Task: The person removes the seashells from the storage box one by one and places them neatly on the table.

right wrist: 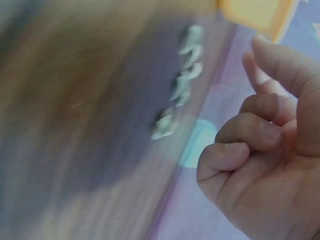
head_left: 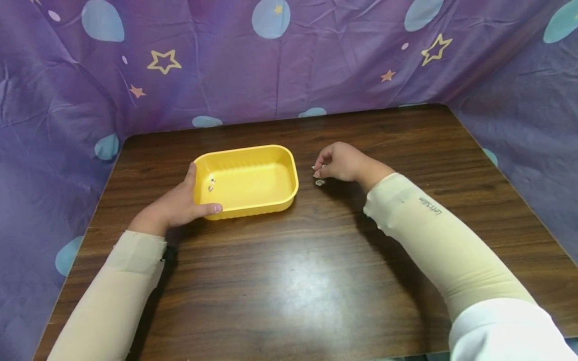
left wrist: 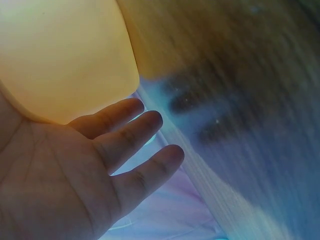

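Observation:
My left hand (head_left: 180,203) rests against the left end of a yellow plastic basin (head_left: 244,209), its thumb along the near wall. In the left wrist view the fingers (left wrist: 132,135) stretch out straight beside the basin's corner. A few tiny pale pieces (head_left: 210,188) lie inside the basin at its left end. My right hand (head_left: 343,163) hovers over a row of small whitish, shell-like pieces (head_left: 320,182) right of the basin. In the right wrist view these pieces (right wrist: 191,57) sit apart from the loosely curled fingers, and nothing shows between thumb and index.
Everything stands on a dark wood-grain table (head_left: 253,281). A purple cloth (head_left: 226,65) with stars and balloons hangs behind the table and along both sides. Light glares on the tabletop's near middle.

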`<state>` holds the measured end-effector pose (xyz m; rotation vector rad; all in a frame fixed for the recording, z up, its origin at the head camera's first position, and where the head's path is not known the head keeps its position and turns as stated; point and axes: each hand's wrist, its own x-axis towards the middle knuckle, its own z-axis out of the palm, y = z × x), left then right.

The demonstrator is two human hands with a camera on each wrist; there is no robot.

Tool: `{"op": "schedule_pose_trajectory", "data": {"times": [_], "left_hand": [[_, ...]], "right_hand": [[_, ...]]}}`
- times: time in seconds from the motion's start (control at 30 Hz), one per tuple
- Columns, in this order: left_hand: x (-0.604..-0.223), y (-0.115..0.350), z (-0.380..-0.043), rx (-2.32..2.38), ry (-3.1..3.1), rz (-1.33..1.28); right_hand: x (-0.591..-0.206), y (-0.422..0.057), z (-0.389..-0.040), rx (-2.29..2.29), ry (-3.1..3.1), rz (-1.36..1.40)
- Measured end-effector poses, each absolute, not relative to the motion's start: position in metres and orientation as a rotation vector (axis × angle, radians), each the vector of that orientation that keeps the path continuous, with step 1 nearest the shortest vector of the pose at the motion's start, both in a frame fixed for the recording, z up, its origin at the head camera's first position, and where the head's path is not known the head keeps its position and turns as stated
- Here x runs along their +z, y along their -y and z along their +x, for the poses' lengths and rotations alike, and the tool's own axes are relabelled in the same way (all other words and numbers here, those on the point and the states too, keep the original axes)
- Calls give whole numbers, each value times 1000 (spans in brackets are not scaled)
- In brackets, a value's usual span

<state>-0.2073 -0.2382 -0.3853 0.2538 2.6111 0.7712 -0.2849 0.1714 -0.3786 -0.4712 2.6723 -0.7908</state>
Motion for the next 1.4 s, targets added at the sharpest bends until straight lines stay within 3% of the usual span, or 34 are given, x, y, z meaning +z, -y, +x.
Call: {"op": "schedule_pose_trajectory", "data": {"times": [0.47, 0.9, 1.4], "left_hand": [[-383, 237, -207, 765, -2609, 254], [-386, 239, -208, 740, -2607, 253], [-385, 241, -208, 741, -2613, 302]], "right_hand": [[-353, -98, -286, -1132, -2700, -636], [-361, -18, -280, -1126, -2548, -710], [-372, 40, -276, -1040, -2528, -795]]}}
